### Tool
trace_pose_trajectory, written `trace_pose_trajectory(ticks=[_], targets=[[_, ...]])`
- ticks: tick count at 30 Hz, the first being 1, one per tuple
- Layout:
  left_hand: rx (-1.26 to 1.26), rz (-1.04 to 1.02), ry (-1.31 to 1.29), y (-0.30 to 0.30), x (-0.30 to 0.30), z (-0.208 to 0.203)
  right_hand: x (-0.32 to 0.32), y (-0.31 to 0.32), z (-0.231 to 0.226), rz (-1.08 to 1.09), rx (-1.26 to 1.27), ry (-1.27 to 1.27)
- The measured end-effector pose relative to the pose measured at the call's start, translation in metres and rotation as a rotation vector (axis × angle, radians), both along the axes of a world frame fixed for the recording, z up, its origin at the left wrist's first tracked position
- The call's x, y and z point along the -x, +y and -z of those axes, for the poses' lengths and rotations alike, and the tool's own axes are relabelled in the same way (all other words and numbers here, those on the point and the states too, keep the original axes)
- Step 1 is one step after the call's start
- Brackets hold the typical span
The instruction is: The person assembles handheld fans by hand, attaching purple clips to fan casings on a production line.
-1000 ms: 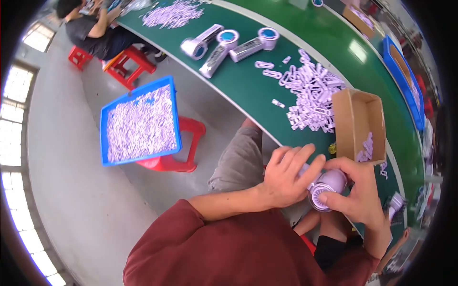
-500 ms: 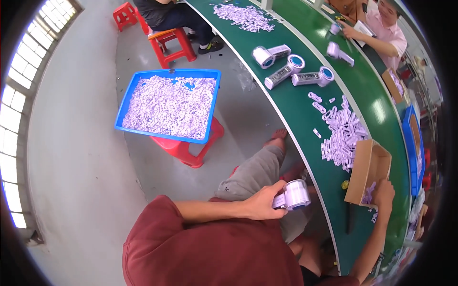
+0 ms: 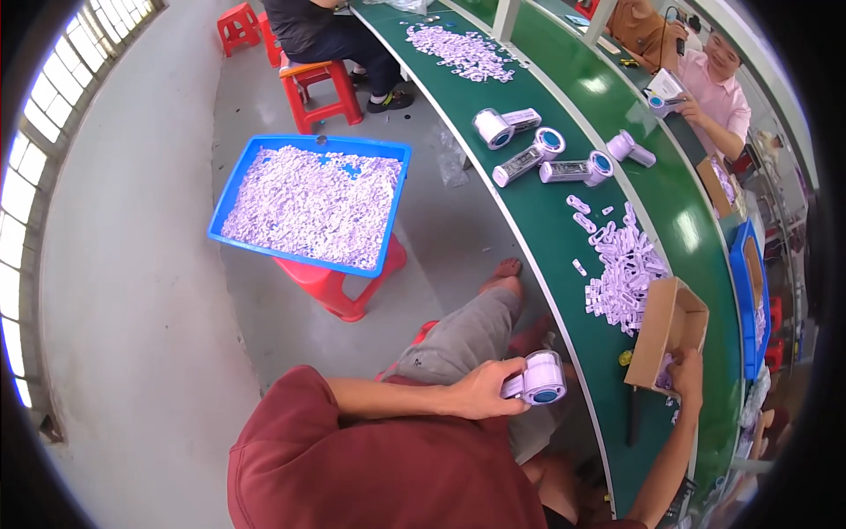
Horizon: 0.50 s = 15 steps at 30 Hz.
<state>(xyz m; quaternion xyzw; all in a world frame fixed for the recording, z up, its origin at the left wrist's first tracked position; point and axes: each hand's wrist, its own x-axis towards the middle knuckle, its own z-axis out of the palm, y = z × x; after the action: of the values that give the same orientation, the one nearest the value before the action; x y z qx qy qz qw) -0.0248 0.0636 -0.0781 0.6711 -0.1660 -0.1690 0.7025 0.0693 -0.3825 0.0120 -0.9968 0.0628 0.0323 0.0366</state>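
Observation:
My left hand [image 3: 483, 388] is shut on a white roller-shaped device [image 3: 539, 381] with a blue round centre, held over my lap beside the green table's edge. My right hand [image 3: 686, 370] reaches across to the near end of an open cardboard box [image 3: 674, 322] on the table. Its fingers lie at the box mouth, where small lilac parts show, and I cannot see whether they grip anything. A heap of the same lilac parts [image 3: 621, 269] lies just beyond the box.
The long green table [image 3: 546, 220] curves along the right, carrying several more white devices [image 3: 529, 150]. A blue tray [image 3: 313, 204] full of lilac parts rests on a red stool [image 3: 339, 286] to my left. A person in pink [image 3: 718, 88] works across the table, and another person [image 3: 322, 35] sits farther up.
A second ago both hands held the device together. My right hand has since left it and reached to the cardboard box, while my left hand keeps the device over my lap.

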Motion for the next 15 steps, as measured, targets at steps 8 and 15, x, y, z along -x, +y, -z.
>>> trace_pose_trajectory(ticks=[8,15], targets=[[0.030,0.076,0.048,-0.008,0.000,-0.002,0.001,0.016,-0.001,-0.017,-0.036,-0.016],[0.050,0.049,0.074,-0.008,-0.001,0.002,-0.003,0.001,0.002,-0.067,-0.023,-0.063]])
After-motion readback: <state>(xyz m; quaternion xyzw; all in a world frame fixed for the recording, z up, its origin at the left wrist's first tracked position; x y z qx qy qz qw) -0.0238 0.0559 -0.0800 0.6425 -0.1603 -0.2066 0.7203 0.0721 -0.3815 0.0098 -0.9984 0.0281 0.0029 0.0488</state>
